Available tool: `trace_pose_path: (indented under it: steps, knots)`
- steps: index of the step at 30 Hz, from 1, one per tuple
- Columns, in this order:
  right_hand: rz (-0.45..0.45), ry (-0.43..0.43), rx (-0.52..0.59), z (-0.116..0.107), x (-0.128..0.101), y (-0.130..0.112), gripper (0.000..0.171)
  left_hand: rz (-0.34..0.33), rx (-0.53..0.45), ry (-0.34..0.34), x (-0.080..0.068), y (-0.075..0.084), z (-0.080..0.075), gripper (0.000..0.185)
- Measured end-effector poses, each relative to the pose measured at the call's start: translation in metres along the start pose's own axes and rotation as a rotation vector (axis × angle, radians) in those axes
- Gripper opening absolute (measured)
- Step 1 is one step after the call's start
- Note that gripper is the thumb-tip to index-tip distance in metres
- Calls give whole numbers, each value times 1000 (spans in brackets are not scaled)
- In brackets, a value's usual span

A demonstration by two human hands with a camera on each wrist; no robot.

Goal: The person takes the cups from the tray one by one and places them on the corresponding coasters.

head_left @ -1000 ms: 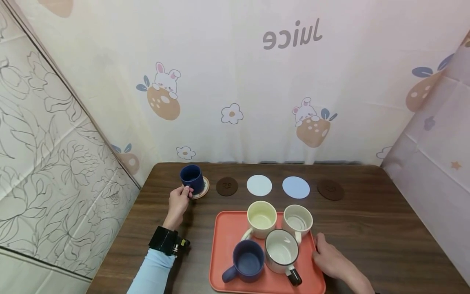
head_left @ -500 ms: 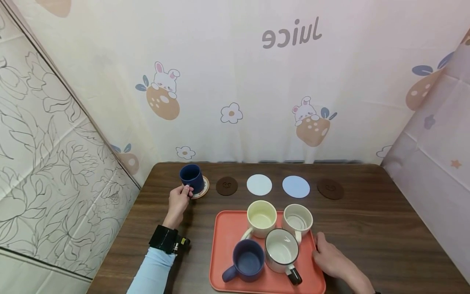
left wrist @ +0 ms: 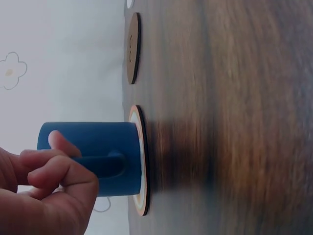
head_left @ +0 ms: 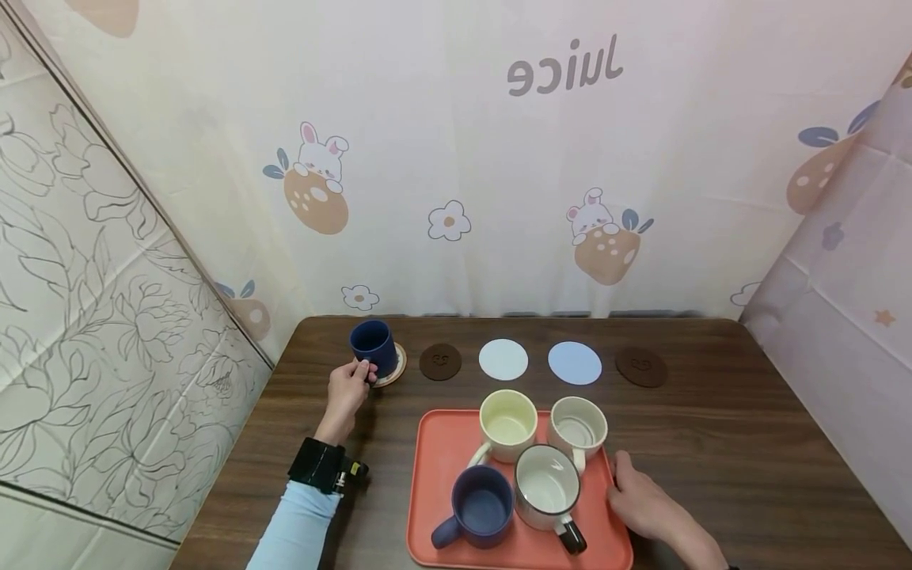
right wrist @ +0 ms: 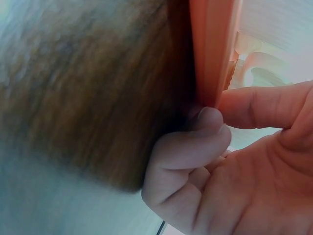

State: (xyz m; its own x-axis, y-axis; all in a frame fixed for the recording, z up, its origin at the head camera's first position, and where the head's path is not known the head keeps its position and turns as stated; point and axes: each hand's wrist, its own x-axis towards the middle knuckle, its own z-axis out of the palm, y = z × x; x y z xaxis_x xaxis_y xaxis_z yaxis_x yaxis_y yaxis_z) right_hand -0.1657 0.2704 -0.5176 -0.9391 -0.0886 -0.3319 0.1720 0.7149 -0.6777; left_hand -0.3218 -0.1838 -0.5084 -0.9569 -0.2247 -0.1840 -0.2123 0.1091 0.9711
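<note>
While your left hand [head_left: 347,389] has its fingers curled round the handle of the dark blue ceramic mug [head_left: 373,346], keep that mug upright and see that its base sits flat and centred on the round light-rimmed coaster [left wrist: 142,161] at the far left of the table [head_left: 712,427]. In the left wrist view the base appears to meet the coaster, with the coaster's edge showing on both sides. My advice is to loosen the fingers straight back along the handle, so the mug does not twist or slide off centre.

Your right hand [head_left: 636,496] grips the right rim of the orange plastic tray [head_left: 435,475], thumb and curled fingers pinching the edge; a steady hold there should stop the tray shifting. On it stand a pale yellow mug [head_left: 507,422], a cream mug [head_left: 578,425], a white dark-rimmed mug [head_left: 545,485] and a slate-blue mug [head_left: 481,503].

Hard to make out: whether the dark blue mug bears its full weight on the coaster, since shadow hides the contact. The right wrist view is blurred, and the right forearm is cut off by the frame.
</note>
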Motion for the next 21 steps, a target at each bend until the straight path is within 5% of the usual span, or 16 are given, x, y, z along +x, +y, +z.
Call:
trace_pose_path:
  steps: [7, 21]
  knots:
    - [19, 0, 0, 7, 13, 23, 14, -14, 14, -59, 2, 3, -6, 40]
    - [-15, 2, 4, -1, 1, 1, 14, 11, 63, -71, 2, 4, -7, 39]
